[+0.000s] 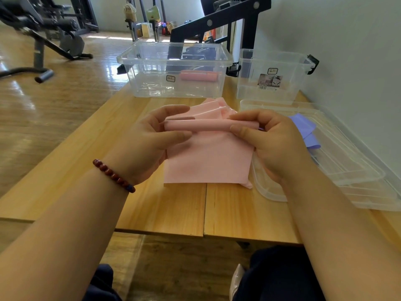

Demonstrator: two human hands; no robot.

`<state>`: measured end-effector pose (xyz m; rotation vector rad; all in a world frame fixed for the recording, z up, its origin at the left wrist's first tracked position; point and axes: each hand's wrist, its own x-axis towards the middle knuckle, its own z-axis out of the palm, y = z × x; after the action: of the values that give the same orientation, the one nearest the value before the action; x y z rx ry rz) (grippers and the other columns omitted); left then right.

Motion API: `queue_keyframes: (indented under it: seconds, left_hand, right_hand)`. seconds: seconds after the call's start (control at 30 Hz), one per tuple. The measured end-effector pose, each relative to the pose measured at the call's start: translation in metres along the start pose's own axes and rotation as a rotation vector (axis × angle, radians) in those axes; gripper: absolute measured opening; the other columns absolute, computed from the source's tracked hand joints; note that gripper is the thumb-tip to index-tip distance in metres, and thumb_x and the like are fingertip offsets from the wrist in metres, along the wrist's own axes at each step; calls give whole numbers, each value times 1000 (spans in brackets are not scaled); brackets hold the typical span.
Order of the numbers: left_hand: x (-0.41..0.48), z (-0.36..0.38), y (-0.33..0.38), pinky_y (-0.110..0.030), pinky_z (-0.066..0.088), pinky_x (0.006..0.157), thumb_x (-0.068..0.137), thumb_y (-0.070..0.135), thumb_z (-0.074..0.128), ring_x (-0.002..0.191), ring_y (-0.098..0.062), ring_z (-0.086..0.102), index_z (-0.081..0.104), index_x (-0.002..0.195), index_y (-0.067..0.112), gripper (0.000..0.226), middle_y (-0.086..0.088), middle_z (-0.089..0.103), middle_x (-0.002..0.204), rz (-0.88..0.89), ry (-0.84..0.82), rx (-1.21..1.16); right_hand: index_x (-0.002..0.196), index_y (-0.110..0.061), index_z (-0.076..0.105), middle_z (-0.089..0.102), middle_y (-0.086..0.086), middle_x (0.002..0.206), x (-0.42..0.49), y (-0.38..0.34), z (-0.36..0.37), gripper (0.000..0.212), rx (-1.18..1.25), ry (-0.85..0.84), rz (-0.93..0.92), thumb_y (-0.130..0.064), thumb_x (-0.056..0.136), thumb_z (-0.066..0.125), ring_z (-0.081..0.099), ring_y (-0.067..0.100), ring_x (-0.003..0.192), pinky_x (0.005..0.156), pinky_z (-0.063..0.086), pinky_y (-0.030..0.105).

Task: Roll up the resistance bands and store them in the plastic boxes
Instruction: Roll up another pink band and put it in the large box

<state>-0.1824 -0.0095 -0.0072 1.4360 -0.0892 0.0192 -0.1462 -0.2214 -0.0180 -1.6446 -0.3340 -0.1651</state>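
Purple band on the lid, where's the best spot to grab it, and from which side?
Probably pinch the purple band at its broad upper fold, coming from above on its right: it lies loosely bunched on the clear lid, that fold exposed, while the right hand covers its left end.

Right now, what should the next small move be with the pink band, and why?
Probably turn the tube once more along the pink band. The left hand and right hand pinch the ends of a thin tube, yet much of the band lies flat and unrolled below it. A finished roll already lies in the large clear box; this one isn't ready.
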Motion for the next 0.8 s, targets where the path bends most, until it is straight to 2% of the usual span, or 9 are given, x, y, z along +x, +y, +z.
queue_keyframes:
  seconds: [0.07,0.17,0.27,0.37,0.47,0.63,0.8]
  left_hand:
    - [-1,1,1,-24,58,75,71,18,67,98,-17,69,63,116,21,45,-4,69,110,-28,-3,-11]
    - [0,4,0,-23,57,72,69,28,68,93,-15,65,69,103,18,35,-4,67,108,-9,72,80]
    - [0,4,-1,-23,57,72,66,26,69,90,-13,63,72,93,17,29,-3,66,106,27,112,95]
    - [1,2,-1,-25,58,74,73,16,69,96,-17,64,72,92,15,19,-8,67,112,46,97,105]
    - [1,1,-2,-29,58,82,83,4,66,104,-22,63,71,96,17,19,-9,67,117,53,103,151]
    - [-1,3,-1,-24,58,75,69,22,70,100,-18,69,67,108,20,39,-6,68,113,-15,40,17]
    - [0,4,-2,-21,56,69,67,25,70,90,-13,65,72,94,18,28,-4,67,106,14,81,106]
  right_hand:
    - [82,-35,77,74,-8,96,1,0,0,20,13,0,-25,-14,80,78,67,14,97,82,57,30]
    - [77,-34,76,75,-9,93,1,0,1,28,24,8,-45,-7,79,78,68,11,93,83,56,31]
    - [87,-32,74,73,-7,102,2,0,0,26,30,-15,-13,-6,81,76,67,11,96,83,58,32]
    - [99,-33,71,71,-7,106,1,0,1,22,40,-67,61,-16,84,74,66,13,100,84,58,31]
    - [86,-35,74,71,-13,94,0,-2,2,14,-42,-6,51,-21,83,75,65,3,90,80,56,24]
    - [82,-30,76,72,-4,100,-1,-3,2,14,11,16,15,-18,77,80,66,11,95,77,56,24]
    - [86,-32,75,71,-7,105,0,-1,2,21,-20,-15,16,-12,78,79,66,10,98,81,57,29]
